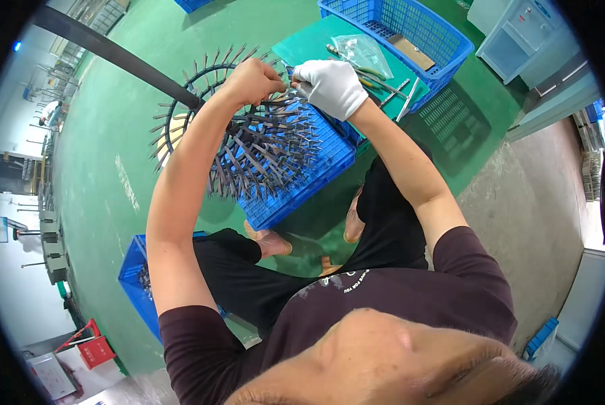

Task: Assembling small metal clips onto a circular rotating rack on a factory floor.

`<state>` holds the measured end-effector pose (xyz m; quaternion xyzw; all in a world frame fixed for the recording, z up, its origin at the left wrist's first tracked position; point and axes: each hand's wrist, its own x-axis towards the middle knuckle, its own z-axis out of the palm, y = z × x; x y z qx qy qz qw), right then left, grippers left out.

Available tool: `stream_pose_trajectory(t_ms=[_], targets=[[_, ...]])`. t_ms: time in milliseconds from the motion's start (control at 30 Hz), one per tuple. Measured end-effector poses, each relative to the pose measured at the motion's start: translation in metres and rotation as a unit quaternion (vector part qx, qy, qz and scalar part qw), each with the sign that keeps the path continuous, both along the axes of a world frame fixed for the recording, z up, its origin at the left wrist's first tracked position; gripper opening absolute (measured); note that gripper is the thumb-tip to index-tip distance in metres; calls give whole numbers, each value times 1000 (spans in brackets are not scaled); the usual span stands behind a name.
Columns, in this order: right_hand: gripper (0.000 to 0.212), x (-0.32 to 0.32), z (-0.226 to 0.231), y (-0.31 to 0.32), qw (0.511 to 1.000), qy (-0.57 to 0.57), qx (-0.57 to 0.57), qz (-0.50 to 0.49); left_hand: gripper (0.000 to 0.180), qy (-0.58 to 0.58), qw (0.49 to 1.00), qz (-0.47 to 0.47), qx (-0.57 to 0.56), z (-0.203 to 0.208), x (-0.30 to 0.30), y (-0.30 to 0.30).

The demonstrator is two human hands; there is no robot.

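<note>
A round rack [262, 158] with many dark, flat prongs standing out in rings hangs on a thick dark pole [127, 57]. My left hand [254, 82], bare, is over the rack's far side with its fingers bent into a pinch. Just to its right, my right hand [332, 86] wears a white glove and is closed, its fingertips almost meeting the left ones. Whatever small piece lies between the fingers is too small and too covered to make out. Both hands are at the rack's far right edge, near the prong tips.
Beneath the rack stands an upturned blue crate [323, 158]. Beyond my right hand, a green board [312, 39] bears a clear plastic bag [363, 54] and several hand tools [383, 84]. A blue basket [444, 47] stands behind it. Another blue bin [135, 273] is by my left leg.
</note>
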<state>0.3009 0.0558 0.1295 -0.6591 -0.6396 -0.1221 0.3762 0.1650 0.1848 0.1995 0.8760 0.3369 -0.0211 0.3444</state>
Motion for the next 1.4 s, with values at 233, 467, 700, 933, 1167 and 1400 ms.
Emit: stream_pose_trajectory(t_ms=[233,467,700,933,1167,1400], targets=[[10,-1,1,3,998,-54,-15,-24,19,9,1000,-11,-6,1,0,0],[11,-4,6,-8,999,-15,20,-27,45,-179,951,132,-214,4,-12,-12],[11,-36,44,-42,972,206,77,78,62,-255,889,158,-345,15,-25,-57],[14,-34,45,-44,962,201,46,179,66,-223,918,109,-308,14,-31,-67],[8,-23,39,-40,940,214,26,263,64,-232,910,115,-324,19,-35,-81],[8,-3,28,-36,693,596,-148,378,31,-305,938,12,-162,15,-43,-72]])
